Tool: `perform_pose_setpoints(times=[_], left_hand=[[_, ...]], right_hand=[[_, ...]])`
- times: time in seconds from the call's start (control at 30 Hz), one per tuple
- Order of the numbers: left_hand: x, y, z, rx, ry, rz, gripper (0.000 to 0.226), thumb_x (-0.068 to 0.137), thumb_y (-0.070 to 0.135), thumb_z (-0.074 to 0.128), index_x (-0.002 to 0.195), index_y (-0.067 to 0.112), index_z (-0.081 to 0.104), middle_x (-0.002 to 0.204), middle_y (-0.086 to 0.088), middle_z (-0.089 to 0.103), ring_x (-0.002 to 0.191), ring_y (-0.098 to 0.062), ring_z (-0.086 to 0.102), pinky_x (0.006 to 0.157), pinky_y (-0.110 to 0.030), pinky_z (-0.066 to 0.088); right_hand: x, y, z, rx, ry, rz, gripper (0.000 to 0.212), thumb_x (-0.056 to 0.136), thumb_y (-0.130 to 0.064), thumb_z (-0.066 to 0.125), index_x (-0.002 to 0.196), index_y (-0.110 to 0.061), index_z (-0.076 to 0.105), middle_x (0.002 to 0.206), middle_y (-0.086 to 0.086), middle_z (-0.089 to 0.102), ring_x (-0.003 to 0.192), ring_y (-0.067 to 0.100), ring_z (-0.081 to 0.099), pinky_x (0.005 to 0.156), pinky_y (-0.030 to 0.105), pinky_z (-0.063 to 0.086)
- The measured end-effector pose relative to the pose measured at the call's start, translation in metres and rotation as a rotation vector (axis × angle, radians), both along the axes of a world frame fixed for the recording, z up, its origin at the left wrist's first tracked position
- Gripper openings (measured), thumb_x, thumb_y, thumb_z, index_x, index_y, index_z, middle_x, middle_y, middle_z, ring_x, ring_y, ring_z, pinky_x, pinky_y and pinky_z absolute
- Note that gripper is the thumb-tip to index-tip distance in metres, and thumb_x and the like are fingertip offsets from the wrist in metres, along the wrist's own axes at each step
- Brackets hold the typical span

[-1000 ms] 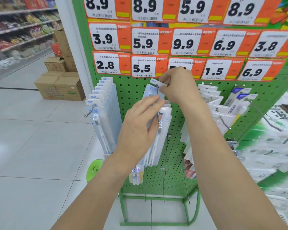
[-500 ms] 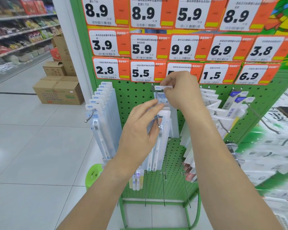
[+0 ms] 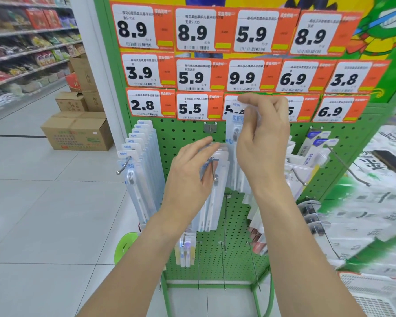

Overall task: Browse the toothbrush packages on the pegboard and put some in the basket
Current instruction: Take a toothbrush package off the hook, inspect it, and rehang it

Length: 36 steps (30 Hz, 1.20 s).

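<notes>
The right hand [image 3: 262, 136] pinches the top tab of a clear toothbrush package [image 3: 234, 131] between thumb and fingertips, holding it upright in front of the green pegboard [image 3: 188, 133], with its top edge over the lowest row of orange price tags [image 3: 197, 107]. The package is up off the metal hook [image 3: 213, 168] and hangs from the fingers alone. The left hand [image 3: 190, 179] is open, its fingers nearly straight and spread, resting against the front of the stack of packages [image 3: 217, 191] on that hook, whose ball tip shows just beside the fingertips. To the left, another row of packages [image 3: 140, 161] hangs on its own hook. More packages [image 3: 306, 161] hang to the right of the right forearm. A white basket [image 3: 375, 294] shows at the lower right corner, well apart from both hands. Cardboard boxes [image 3: 78, 131] sit on the tiled floor to the left of the rack.
</notes>
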State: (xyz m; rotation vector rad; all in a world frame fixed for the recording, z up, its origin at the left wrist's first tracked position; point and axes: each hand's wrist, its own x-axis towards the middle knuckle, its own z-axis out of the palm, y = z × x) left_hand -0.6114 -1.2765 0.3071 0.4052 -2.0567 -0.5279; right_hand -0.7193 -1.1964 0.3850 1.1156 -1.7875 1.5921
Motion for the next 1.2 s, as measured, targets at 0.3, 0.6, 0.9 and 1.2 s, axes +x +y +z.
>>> perform_pose_setpoints(times=[0.3,0.6,0.9,1.2], left_hand=[[0.013,0.008,0.01,0.143,-0.149,-0.084,0.055,0.094,0.021,0.06,0.147,0.026,0.048,0.158,0.002,0.037,0.147,-0.016,0.033,0.118,-0.048,0.034],[0.088,0.06,0.034,0.4,0.041,-0.134,0.061,0.078,0.004,0.055,0.133,0.029,0.057,0.139,0.01,0.052,0.137,-0.01,0.045,0.101,-0.01,0.039],[0.122,0.072,-0.015,1.002,-0.095,-0.263,0.024,0.097,0.016,0.054,0.114,0.016,0.071,0.089,-0.002,0.077,0.073,-0.007,0.062,0.068,-0.016,0.05],[0.137,0.059,-0.067,1.141,-0.149,-0.03,0.02,0.102,0.023,0.054,0.106,0.017,0.072,0.09,-0.007,0.079,0.087,-0.028,0.075,0.086,-0.053,0.058]], right_hand=[[0.025,0.038,-0.003,-0.082,0.163,0.047,0.025,0.1,0.006,0.049,0.115,0.001,0.069,0.101,0.005,0.043,0.09,0.01,0.046,0.08,0.019,0.042],[0.051,0.07,-0.038,-0.045,0.111,0.27,0.021,0.093,0.004,0.06,0.108,-0.006,0.072,0.094,0.006,0.056,0.086,0.012,0.059,0.072,0.021,0.044],[0.092,0.066,-0.111,0.14,-0.387,0.565,0.022,0.087,-0.007,0.07,0.099,-0.025,0.074,0.084,-0.012,0.065,0.069,0.011,0.061,0.06,0.018,0.043],[0.099,0.062,-0.156,0.296,-0.969,0.768,0.029,0.08,-0.019,0.075,0.107,-0.01,0.072,0.094,0.007,0.079,0.085,0.019,0.075,0.08,0.029,0.059]])
